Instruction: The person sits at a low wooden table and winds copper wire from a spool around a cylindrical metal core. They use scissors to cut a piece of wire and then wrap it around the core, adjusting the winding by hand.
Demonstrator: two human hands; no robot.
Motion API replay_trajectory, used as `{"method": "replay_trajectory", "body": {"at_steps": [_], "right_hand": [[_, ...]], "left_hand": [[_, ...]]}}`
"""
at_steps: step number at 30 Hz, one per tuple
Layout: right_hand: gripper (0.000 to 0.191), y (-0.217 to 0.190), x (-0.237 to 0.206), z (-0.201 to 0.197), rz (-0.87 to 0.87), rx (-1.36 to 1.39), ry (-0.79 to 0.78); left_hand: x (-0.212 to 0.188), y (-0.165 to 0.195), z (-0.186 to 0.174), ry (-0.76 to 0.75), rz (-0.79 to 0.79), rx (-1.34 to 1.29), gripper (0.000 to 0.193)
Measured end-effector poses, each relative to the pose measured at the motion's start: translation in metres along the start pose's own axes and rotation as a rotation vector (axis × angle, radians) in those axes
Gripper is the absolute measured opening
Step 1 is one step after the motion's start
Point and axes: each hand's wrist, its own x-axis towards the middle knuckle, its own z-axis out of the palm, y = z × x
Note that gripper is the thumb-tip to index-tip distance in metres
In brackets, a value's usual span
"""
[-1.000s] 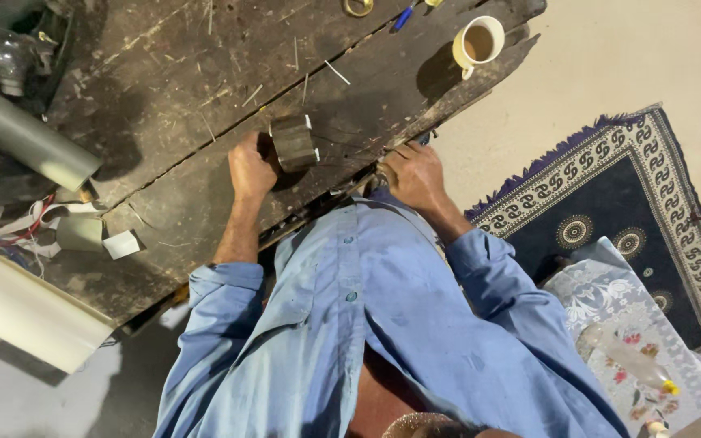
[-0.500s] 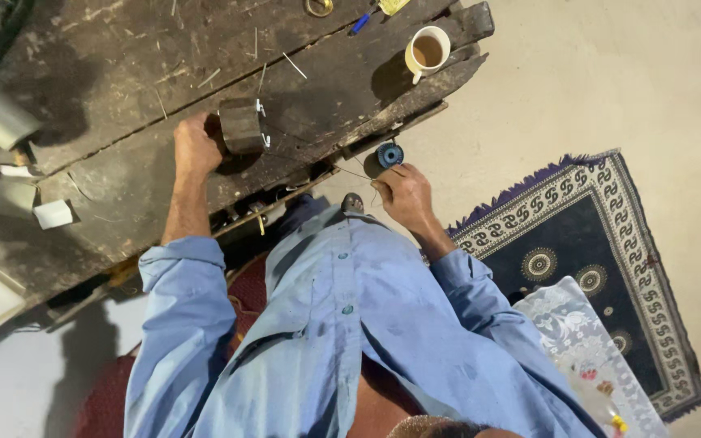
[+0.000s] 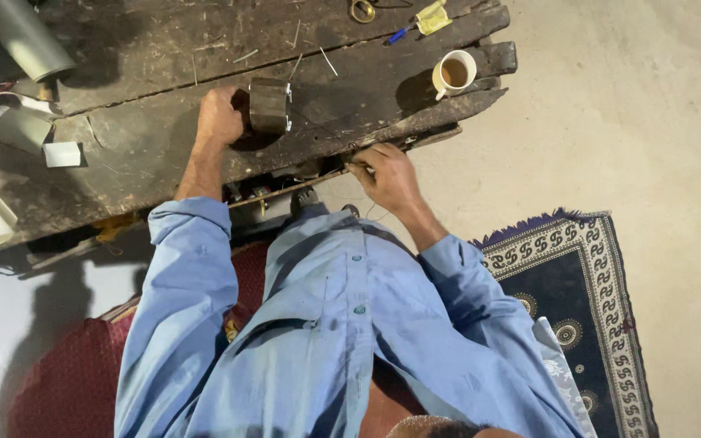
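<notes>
Dark, scarred wood of the desk (image 3: 164,49) fills the upper left of the view, with pale concrete floor (image 3: 651,122) to the right. Blue shirt (image 3: 326,324) spreads across the bottom, over a red cushion (image 3: 66,381) and beside a patterned dark rug (image 3: 586,308).

Left hand (image 3: 219,116) stays closed around the side of the brown laminated metal block (image 3: 269,105), as half a second ago. Sits upright on the desk, that block, well in from the front edge, pressed between palm and wood.

Right hand (image 3: 387,174) has come up from below the edge and now rests at the desk's front lip, fingertips pinched together on something thin there. Cannot tell what is pinched. Carries no blue-centred round piece any more, though half a second ago it did; nowhere in view now.

So: hands well apart, the block steadied by the left alone, the right busy at the edge.

Farther off, a grey tube (image 3: 22,36) at the top left corner, a cup of milky tea (image 3: 453,73) near the desk's right end, a white scrap (image 3: 62,154) at the left, and a blue pen (image 3: 399,35) at the top.
</notes>
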Motion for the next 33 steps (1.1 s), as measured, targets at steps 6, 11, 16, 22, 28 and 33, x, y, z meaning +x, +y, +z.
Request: {"method": "replay_trajectory", "body": {"at_steps": [6, 11, 16, 22, 28, 33], "right_hand": [[0.026, -0.018, 0.044, 0.05, -0.115, -0.015, -0.087], [0.029, -0.035, 0.07, 0.073, -0.095, -0.095, -0.08], [0.027, -0.056, 0.094, 0.092, -0.034, -0.15, -0.047], [0.032, -0.071, 0.115, 0.109, -0.073, -0.296, 0.033], [0.032, -0.067, 0.125, 0.114, -0.145, -0.294, -0.021], [0.02, -0.048, 0.111, 0.11, -0.131, -0.288, -0.012]], "left_hand": [[-0.003, -0.007, -0.001, 0.047, -0.015, -0.032, 0.024], [-0.007, -0.012, -0.007, 0.126, -0.021, -0.011, 0.03], [-0.008, -0.019, -0.017, 0.095, -0.057, -0.034, 0.017], [-0.008, -0.027, -0.025, 0.083, -0.119, -0.037, 0.021], [-0.005, -0.031, -0.028, 0.074, -0.131, -0.068, 0.018], [-0.004, -0.033, -0.016, 0.082, -0.123, 0.014, 0.029]]}}
